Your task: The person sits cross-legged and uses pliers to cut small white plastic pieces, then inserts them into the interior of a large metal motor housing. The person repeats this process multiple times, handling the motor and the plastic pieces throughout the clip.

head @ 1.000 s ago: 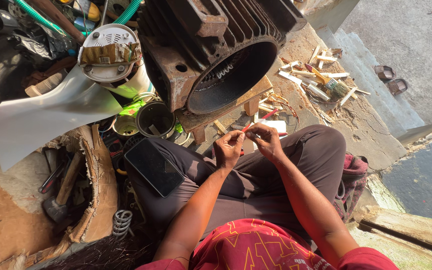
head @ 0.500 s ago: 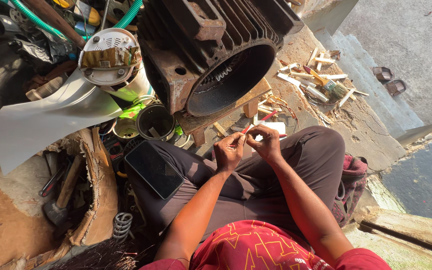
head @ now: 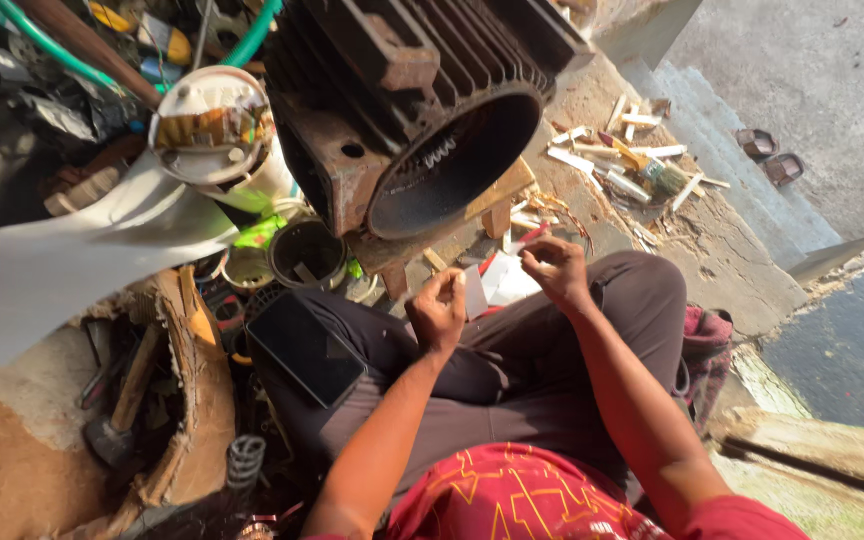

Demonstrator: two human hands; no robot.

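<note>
left hand (head: 438, 312) pinched on white strip (head: 473, 292) | right hand (head: 555, 272) half-curled, grip unclear | both just below motor (head: 422, 110)

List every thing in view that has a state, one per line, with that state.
Left hand: closed, pinching a small white paper strip.
Right hand: fingers curled, raised above the lap; contents unclear.
Rusty finned cast-iron motor housing: on its side, open end empty.
Black flat phone: lying on the thigh, screen dark.
Small round metal tin: open, upright.
</note>
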